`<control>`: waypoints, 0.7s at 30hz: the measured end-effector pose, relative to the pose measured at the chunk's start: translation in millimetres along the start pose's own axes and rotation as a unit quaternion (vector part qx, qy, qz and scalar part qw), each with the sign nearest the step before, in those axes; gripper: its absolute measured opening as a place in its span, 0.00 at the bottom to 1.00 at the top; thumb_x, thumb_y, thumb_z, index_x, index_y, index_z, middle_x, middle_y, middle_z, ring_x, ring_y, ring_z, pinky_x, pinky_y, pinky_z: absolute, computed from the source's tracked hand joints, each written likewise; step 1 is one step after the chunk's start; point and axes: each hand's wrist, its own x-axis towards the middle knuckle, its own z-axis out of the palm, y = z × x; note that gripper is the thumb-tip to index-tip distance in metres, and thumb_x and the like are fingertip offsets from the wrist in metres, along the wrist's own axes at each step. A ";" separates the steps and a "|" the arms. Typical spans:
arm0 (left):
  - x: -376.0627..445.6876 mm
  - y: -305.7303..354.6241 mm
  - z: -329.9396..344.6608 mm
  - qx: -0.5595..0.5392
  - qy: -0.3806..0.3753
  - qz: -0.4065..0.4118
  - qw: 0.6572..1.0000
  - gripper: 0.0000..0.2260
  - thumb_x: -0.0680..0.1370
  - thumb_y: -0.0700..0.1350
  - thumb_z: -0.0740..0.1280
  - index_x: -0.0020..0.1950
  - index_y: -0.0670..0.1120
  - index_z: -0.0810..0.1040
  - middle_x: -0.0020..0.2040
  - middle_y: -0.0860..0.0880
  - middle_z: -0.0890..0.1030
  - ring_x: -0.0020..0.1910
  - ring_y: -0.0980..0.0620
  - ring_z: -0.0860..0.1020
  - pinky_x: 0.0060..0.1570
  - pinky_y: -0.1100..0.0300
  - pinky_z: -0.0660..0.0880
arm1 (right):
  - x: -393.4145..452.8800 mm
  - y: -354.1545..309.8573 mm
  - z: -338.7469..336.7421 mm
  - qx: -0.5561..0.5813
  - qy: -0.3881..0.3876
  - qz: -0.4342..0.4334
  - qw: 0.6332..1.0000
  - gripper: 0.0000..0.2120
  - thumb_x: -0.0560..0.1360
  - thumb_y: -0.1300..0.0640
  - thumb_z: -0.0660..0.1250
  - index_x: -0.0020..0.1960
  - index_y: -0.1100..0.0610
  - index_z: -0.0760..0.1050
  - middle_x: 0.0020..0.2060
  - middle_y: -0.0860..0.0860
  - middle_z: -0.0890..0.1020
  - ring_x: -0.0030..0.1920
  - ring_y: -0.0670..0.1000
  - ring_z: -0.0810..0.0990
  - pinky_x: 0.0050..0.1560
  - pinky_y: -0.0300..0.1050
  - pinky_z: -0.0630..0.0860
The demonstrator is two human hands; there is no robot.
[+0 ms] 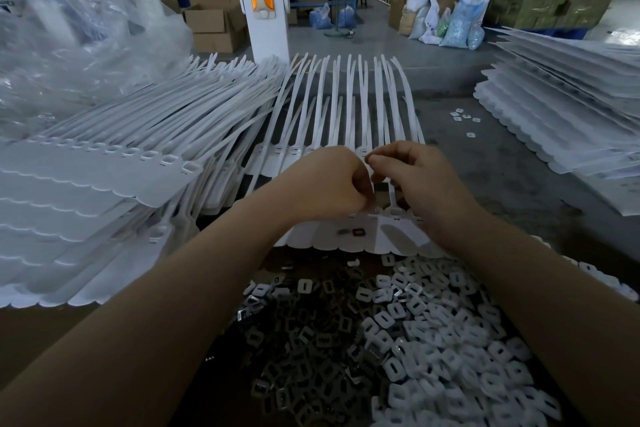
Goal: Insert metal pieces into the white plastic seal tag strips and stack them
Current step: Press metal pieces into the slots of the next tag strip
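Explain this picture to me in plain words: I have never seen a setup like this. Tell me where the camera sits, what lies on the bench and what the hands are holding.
There is no machine, only a person working with bare hands. The one picture comes from a camera worn on the head, looking down. The left hand and right hand meet over a white seal tag strip lying flat. The right fingers seem to pinch a small piece; what the left hand holds is hidden. Two dark metal pieces rest on that strip. Nearer the camera lies a heap of dark metal pieces beside white plastic pieces. Stacked strips sit to the left and more stacks to the right.
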 end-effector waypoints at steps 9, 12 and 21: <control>3.3 -1.7 4.0 -0.045 -0.004 -0.029 0.999 0.03 0.73 0.48 0.74 0.43 0.49 0.86 0.37 0.52 0.83 0.34 0.59 0.79 0.35 0.63 0.75 | 0.0 1.0 0.5 -0.003 -0.001 0.000 1.000 0.05 0.78 0.58 0.67 0.49 0.57 0.81 0.37 0.48 0.82 0.33 0.37 0.79 0.29 0.28 0.71; 3.9 -0.4 4.7 -0.046 0.000 -0.039 0.998 0.02 0.72 0.48 0.75 0.40 0.51 0.85 0.38 0.52 0.84 0.37 0.58 0.80 0.37 0.62 0.77 | 0.0 0.1 0.3 -0.002 -0.001 0.000 1.000 0.05 0.78 0.59 0.67 0.50 0.57 0.81 0.38 0.48 0.81 0.33 0.37 0.79 0.29 0.27 0.71; -3.9 -3.2 3.1 0.021 0.033 0.063 0.997 0.04 0.74 0.47 0.73 0.46 0.56 0.86 0.38 0.61 0.83 0.39 0.63 0.79 0.42 0.67 0.77 | 1.4 0.4 -1.4 -0.002 0.003 0.004 1.000 0.06 0.79 0.58 0.66 0.52 0.58 0.80 0.39 0.50 0.82 0.31 0.37 0.78 0.29 0.28 0.70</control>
